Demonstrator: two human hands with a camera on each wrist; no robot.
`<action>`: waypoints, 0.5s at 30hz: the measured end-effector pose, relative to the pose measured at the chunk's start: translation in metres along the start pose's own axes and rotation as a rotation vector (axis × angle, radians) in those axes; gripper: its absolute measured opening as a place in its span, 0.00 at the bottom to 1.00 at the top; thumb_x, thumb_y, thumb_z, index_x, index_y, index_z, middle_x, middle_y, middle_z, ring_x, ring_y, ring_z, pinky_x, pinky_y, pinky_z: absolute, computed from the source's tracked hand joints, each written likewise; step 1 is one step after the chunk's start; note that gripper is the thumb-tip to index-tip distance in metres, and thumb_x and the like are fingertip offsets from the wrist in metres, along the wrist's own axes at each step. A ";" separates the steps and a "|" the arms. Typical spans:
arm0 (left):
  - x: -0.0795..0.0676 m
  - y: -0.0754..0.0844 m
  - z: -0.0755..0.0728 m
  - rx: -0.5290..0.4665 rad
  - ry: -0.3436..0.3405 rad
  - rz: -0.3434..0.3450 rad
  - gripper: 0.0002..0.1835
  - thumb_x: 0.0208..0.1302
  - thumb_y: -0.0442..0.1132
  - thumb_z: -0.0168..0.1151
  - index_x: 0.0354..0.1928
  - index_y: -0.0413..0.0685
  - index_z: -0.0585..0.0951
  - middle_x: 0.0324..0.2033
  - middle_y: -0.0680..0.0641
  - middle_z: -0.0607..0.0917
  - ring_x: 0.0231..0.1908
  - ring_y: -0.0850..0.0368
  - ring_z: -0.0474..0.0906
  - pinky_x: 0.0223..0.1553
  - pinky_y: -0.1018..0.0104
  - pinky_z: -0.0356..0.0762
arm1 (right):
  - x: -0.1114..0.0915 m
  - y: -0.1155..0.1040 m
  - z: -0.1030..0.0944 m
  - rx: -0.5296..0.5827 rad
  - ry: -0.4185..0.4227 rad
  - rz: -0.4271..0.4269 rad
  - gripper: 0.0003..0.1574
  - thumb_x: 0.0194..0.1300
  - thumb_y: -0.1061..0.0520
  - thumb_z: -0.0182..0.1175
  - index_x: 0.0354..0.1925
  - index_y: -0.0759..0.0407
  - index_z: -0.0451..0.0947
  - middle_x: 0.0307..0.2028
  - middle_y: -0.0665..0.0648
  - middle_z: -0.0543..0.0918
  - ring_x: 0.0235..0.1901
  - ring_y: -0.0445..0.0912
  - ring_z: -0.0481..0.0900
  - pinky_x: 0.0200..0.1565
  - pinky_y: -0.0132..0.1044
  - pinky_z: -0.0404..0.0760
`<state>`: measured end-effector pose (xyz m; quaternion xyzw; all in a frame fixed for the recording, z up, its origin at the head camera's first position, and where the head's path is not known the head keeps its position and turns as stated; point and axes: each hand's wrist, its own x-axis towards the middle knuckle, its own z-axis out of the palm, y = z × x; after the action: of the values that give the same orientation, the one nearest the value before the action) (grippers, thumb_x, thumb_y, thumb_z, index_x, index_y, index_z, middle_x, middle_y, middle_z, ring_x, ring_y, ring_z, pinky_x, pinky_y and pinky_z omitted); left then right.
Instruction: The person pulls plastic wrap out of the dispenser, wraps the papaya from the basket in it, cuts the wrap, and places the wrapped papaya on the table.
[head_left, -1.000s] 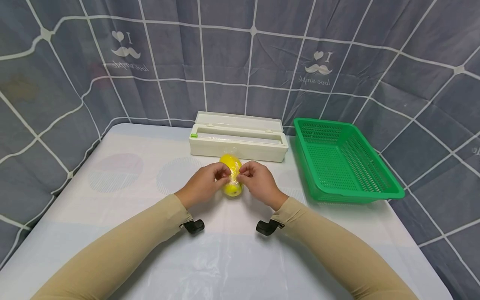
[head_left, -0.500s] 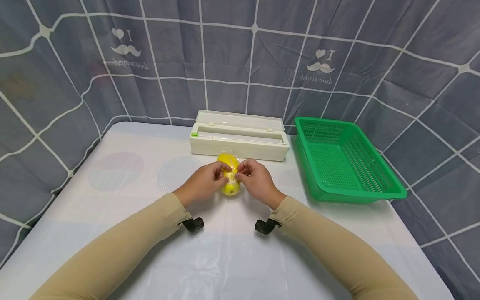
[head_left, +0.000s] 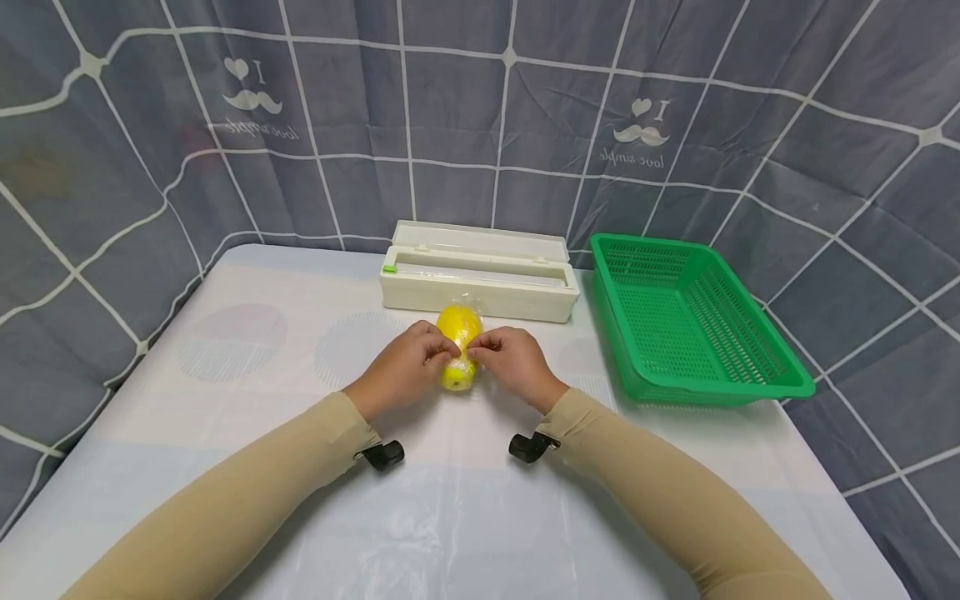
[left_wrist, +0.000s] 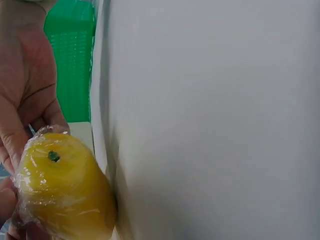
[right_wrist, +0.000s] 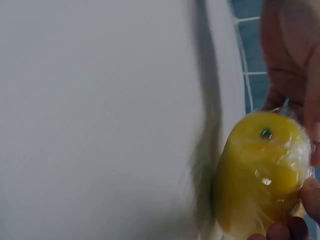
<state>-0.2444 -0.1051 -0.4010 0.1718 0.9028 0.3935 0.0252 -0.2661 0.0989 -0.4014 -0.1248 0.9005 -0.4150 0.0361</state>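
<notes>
A yellow oval fruit (head_left: 459, 321) lies on the table in the head view, wrapped in clear, shiny cling film (left_wrist: 37, 185). One end with a small dark green spot faces both wrist cameras. My left hand (head_left: 401, 367) is at its left side, thumb and fingers pinching the film near its middle. From the right, my right hand (head_left: 517, 362) pinches the film opposite, the fingertips of both hands close together over the fruit. Loose film stands out at its far end. In the right wrist view, fingertips (right_wrist: 311, 197) press against the wrapped side.
Behind the fruit stands a white cling film dispenser (head_left: 480, 298), its lid raised and a green slider (head_left: 389, 269) at its left. A green plastic basket (head_left: 720, 389) stands at the right. Grey checked curtains (head_left: 450, 100) enclose the white-covered table (head_left: 465, 517).
Both hands stay at the fruit and their fingertips shift slightly over the film. The right hand's fingers now reach flatter across toward the left hand. The fruit has shifted a little to the left.
</notes>
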 end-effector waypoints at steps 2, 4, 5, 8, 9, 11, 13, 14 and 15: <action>0.000 -0.002 -0.001 0.004 0.011 0.011 0.12 0.76 0.32 0.57 0.46 0.46 0.90 0.47 0.46 0.80 0.48 0.50 0.79 0.54 0.56 0.78 | -0.002 0.000 -0.001 -0.097 0.005 -0.074 0.08 0.69 0.55 0.71 0.43 0.57 0.93 0.41 0.55 0.89 0.40 0.46 0.82 0.42 0.36 0.81; 0.001 -0.005 -0.002 0.023 0.024 0.013 0.10 0.75 0.32 0.60 0.46 0.47 0.90 0.47 0.46 0.80 0.50 0.48 0.79 0.56 0.53 0.78 | -0.004 -0.001 -0.001 -0.190 0.001 -0.157 0.11 0.70 0.54 0.71 0.46 0.57 0.92 0.46 0.56 0.88 0.47 0.49 0.83 0.50 0.41 0.83; 0.001 -0.006 -0.003 0.032 0.033 0.002 0.08 0.74 0.33 0.62 0.46 0.47 0.89 0.48 0.45 0.80 0.51 0.47 0.78 0.58 0.52 0.77 | -0.005 -0.001 -0.002 -0.220 -0.007 -0.192 0.12 0.70 0.54 0.70 0.48 0.57 0.92 0.49 0.57 0.87 0.50 0.51 0.84 0.53 0.44 0.84; 0.003 -0.009 -0.004 0.052 0.042 -0.034 0.06 0.70 0.37 0.70 0.47 0.48 0.87 0.50 0.44 0.79 0.53 0.45 0.76 0.58 0.50 0.76 | -0.006 0.000 -0.003 -0.250 -0.035 -0.251 0.14 0.71 0.53 0.70 0.51 0.58 0.91 0.59 0.58 0.85 0.61 0.55 0.82 0.63 0.49 0.81; 0.003 -0.009 -0.004 0.050 0.042 -0.045 0.10 0.69 0.37 0.72 0.50 0.47 0.86 0.52 0.43 0.78 0.54 0.44 0.76 0.60 0.49 0.76 | -0.006 0.001 -0.003 -0.238 -0.044 -0.257 0.14 0.71 0.54 0.69 0.52 0.58 0.91 0.62 0.59 0.84 0.62 0.55 0.82 0.63 0.50 0.81; 0.005 -0.009 -0.006 0.031 0.030 -0.072 0.19 0.67 0.38 0.73 0.58 0.46 0.82 0.58 0.41 0.76 0.58 0.42 0.76 0.63 0.48 0.77 | -0.004 0.003 -0.004 -0.192 -0.059 -0.254 0.14 0.71 0.55 0.70 0.51 0.58 0.90 0.63 0.59 0.83 0.61 0.56 0.83 0.62 0.49 0.83; 0.007 -0.009 -0.007 0.032 0.008 -0.083 0.28 0.67 0.38 0.74 0.67 0.46 0.77 0.67 0.39 0.71 0.64 0.39 0.75 0.68 0.45 0.76 | -0.001 0.007 -0.005 -0.142 -0.073 -0.244 0.14 0.70 0.57 0.70 0.52 0.59 0.89 0.62 0.58 0.83 0.58 0.55 0.85 0.60 0.46 0.85; 0.009 -0.008 -0.008 0.036 -0.007 -0.087 0.32 0.67 0.38 0.73 0.71 0.47 0.74 0.71 0.38 0.68 0.68 0.37 0.73 0.71 0.43 0.73 | 0.000 0.009 -0.006 -0.122 -0.080 -0.238 0.16 0.69 0.57 0.71 0.54 0.59 0.88 0.61 0.58 0.83 0.56 0.54 0.86 0.58 0.43 0.86; 0.010 -0.007 -0.010 0.046 -0.024 -0.093 0.36 0.67 0.39 0.73 0.74 0.48 0.71 0.75 0.38 0.64 0.71 0.35 0.70 0.73 0.41 0.70 | 0.002 0.010 -0.006 -0.099 -0.091 -0.229 0.19 0.69 0.57 0.72 0.57 0.59 0.86 0.61 0.58 0.83 0.54 0.53 0.86 0.56 0.42 0.86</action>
<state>-0.2577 -0.1131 -0.3986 0.1349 0.9181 0.3692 0.0501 -0.2709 0.1092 -0.4048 -0.2468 0.8973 -0.3653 0.0231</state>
